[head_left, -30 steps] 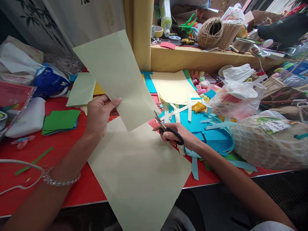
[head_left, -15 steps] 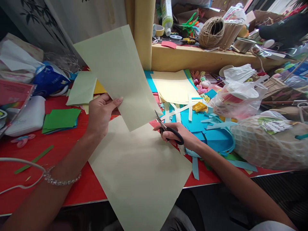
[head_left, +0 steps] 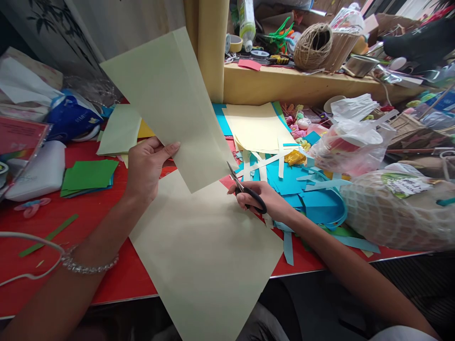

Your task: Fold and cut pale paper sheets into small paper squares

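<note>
A pale green sheet of paper [head_left: 167, 99] is pinched along its lower left edge by my left hand [head_left: 147, 163], thumb on top. It is held up at a tilt and shows a faint crease near its right edge. My right hand [head_left: 259, 199] grips black-handled scissors [head_left: 232, 174], whose blades point up and left beside the sheet's lower right corner. Whether the blades touch the paper I cannot tell. Below both hands, a larger pale green sheet [head_left: 209, 255] lies on the red table [head_left: 117, 274] and hangs over its front edge.
Green paper pieces [head_left: 90, 176] and a pale green stack [head_left: 121, 128] lie at left. Cream sheets [head_left: 254, 125], blue paper scraps [head_left: 284, 182] and cut strips crowd the right. A net-wrapped bundle [head_left: 394, 208] sits at far right. Twine [head_left: 313, 47] stands on the shelf.
My left hand and the held sheet have shifted slightly up and to the left. The scissors have moved a little left with my right hand.
</note>
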`<action>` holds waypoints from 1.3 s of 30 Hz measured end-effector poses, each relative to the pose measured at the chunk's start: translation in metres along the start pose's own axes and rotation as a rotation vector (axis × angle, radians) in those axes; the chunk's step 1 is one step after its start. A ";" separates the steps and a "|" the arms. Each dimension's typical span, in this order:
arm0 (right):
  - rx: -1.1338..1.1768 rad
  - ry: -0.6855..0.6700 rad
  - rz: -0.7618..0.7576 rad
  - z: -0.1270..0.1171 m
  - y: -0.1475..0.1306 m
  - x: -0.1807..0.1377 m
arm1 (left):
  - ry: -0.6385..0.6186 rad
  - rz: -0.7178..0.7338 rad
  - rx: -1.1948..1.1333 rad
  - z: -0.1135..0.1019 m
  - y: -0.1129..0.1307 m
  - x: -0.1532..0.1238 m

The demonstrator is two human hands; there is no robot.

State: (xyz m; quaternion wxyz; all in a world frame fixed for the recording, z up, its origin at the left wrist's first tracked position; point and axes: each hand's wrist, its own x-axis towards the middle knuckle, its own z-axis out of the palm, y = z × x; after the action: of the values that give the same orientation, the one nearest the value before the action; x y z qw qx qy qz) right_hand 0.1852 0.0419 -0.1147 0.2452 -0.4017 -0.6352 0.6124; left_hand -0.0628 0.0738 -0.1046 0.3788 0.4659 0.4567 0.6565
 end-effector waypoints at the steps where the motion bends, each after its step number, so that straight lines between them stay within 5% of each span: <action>1: 0.000 0.010 -0.002 0.000 0.000 0.000 | 0.003 0.001 0.004 0.000 0.000 0.000; 39: -0.137 0.096 -0.068 0.017 0.007 -0.001 | -0.007 -0.003 0.014 -0.002 0.000 0.002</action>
State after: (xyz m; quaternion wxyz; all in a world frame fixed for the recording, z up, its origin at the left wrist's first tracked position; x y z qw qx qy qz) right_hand 0.1735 0.0313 -0.1235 0.2681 -0.4246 -0.6763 0.5389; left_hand -0.0653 0.0751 -0.1040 0.3780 0.4701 0.4609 0.6509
